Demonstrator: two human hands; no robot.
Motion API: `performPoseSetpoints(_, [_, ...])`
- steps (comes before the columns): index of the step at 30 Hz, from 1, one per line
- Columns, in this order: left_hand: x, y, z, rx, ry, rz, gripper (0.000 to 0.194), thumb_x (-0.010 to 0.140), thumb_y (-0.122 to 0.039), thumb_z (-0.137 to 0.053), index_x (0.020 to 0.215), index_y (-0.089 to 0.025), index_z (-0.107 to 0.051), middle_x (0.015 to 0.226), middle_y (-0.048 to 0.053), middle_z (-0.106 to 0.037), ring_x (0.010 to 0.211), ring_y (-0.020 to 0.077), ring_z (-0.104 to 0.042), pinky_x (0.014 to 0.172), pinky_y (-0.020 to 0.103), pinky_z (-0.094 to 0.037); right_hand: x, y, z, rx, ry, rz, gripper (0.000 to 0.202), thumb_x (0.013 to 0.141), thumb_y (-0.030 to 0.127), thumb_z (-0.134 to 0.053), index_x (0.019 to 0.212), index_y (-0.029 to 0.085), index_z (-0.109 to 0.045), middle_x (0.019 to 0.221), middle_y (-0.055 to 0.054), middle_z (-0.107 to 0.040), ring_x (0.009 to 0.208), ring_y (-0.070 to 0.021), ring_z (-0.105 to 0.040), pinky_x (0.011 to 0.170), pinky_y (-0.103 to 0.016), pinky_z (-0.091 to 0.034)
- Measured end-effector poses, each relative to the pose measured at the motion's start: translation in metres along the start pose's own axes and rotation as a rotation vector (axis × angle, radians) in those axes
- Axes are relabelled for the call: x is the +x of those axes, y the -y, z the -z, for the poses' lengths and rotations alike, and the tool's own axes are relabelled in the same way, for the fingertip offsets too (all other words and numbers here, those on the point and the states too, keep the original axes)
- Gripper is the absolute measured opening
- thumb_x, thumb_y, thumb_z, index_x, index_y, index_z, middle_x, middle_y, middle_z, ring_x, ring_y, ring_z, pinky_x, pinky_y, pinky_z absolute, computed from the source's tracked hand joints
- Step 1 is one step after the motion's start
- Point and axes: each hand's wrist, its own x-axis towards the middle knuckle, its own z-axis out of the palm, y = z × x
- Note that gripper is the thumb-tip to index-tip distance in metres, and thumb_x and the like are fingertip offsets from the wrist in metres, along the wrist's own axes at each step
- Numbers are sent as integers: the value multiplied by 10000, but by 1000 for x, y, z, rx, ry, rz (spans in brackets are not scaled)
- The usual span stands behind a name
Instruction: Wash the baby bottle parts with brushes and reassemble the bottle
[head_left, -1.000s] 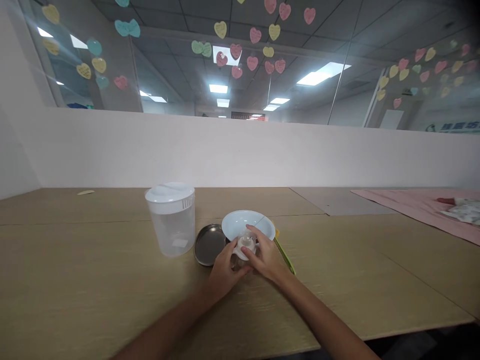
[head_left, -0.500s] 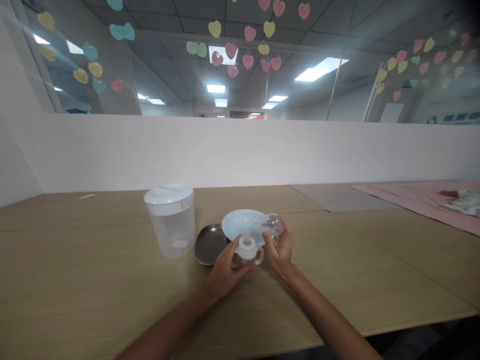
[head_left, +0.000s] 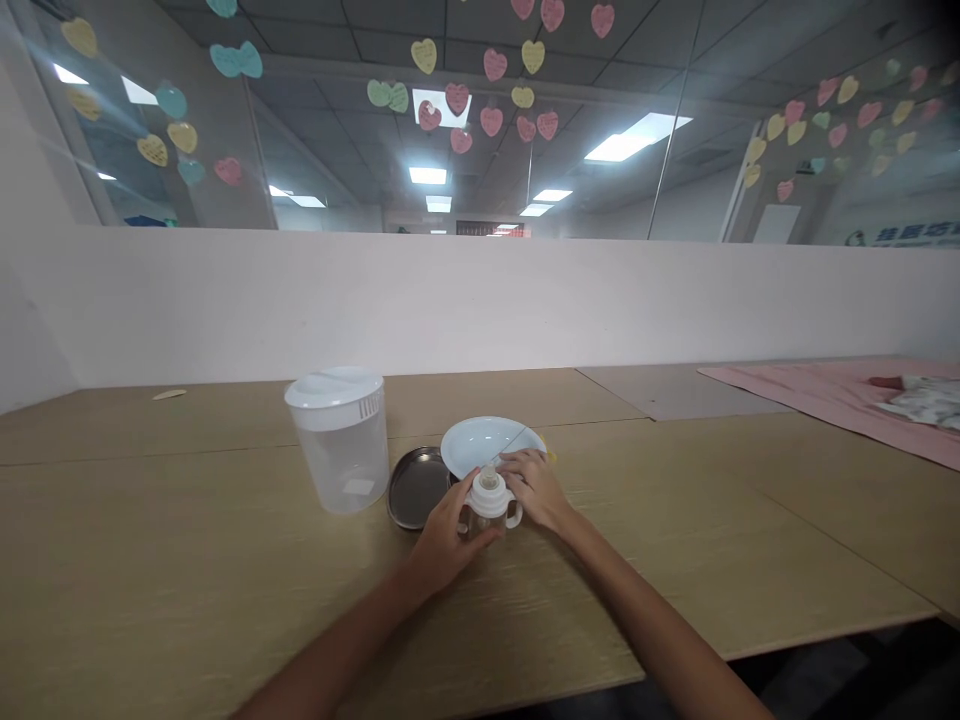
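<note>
A small bottle with a white collar and two side handles (head_left: 489, 497) stands upright near the middle of the table, its clear teat pointing up. My left hand (head_left: 448, 532) is wrapped round its left side, thumb in front. Just right of the teat, my right hand (head_left: 534, 483) is bent over the near rim of a white bowl (head_left: 480, 437); what its fingers hold, if anything, is hidden. A dark metal tray (head_left: 417, 490) lies left of the bottle, partly behind my left hand.
Left of the tray stands a tall translucent bucket with a white lid (head_left: 341, 440). A pink cloth (head_left: 795, 390) covers the table's far right. A flat pale piece (head_left: 169, 394) lies at the back left. The wall (head_left: 480, 300) rises behind the table.
My right hand has moved left and turned palm down beside the bottle's teat. The clear domed cover it held up is no longer visible. My left hand stays on the bottle.
</note>
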Motion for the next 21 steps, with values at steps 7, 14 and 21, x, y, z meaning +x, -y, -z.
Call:
performPoseSetpoints(7, [-2,-2,-1,-24,-36,-14,676,775,-389,-610,1358,-220,-313,1339,104,-439,1200,250,-433,957,383,-409,-7,25,15,237,-175,162,299,875,368,-409,1024,214,-618,893,-38,-643,882,-188,-558,919,-396,-363])
performPoseSetpoints(14, [-4,-4,-3,-68,-43,-47,615,815,-342,-565,1359,-216,-307,1335,109,-436,1219,243,-415,1011,412,-351,-12,51,3,466,-52,49,579,700,364,-650,1224,201,-465,1023,-56,-543,954,-195,-525,879,-355,-422])
performPoseSetpoints(21, [-6,-1,-4,-91,-40,31,709,795,-370,-586,1396,-211,-245,1415,120,-346,1286,270,-336,1025,430,-329,-4,26,10,881,147,-40,715,689,254,-619,1343,267,-329,963,-29,-634,1028,-216,-554,900,-396,-430])
